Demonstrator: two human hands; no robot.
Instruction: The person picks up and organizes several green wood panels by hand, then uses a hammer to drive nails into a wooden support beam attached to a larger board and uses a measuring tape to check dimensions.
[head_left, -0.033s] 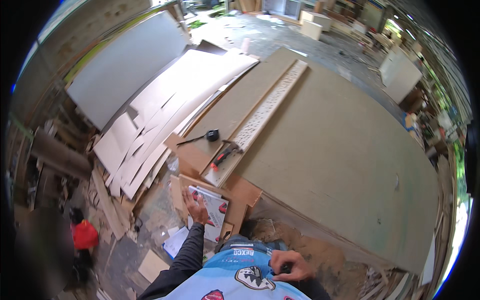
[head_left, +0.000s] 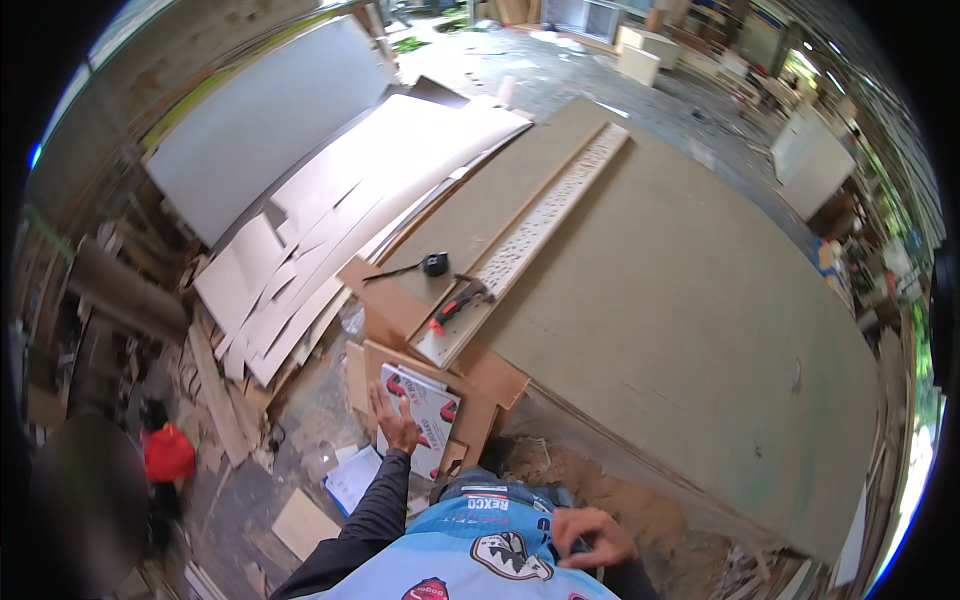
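My left hand [head_left: 400, 428] lies with fingers outstretched on a flat white package [head_left: 432, 425] with red and dark print. The package rests on brown boards [head_left: 478, 412] at the corner of a big sheet stack. My right hand [head_left: 597, 538] is in front of my blue shirt, its fingers curled. Something small and dark shows at the curl, too hidden to name. Beyond the left hand, a hammer [head_left: 462, 302] with a black and red handle lies on a long speckled pale strip [head_left: 550, 215]. A black tape measure [head_left: 434, 264] sits left of it.
A large greenish-brown sheet [head_left: 680, 330] tops the stack on the right. Pale thin sheets [head_left: 330, 215] overlap at the left, before a leaning white panel [head_left: 275, 125]. Paper [head_left: 353, 482], offcuts [head_left: 306, 524] and a red item [head_left: 168, 453] lie on the floor.
The view has shifted slightly, so the stack and tools appear a little further right. My right hand's fingers have changed their curl slightly; my left hand stays on the package.
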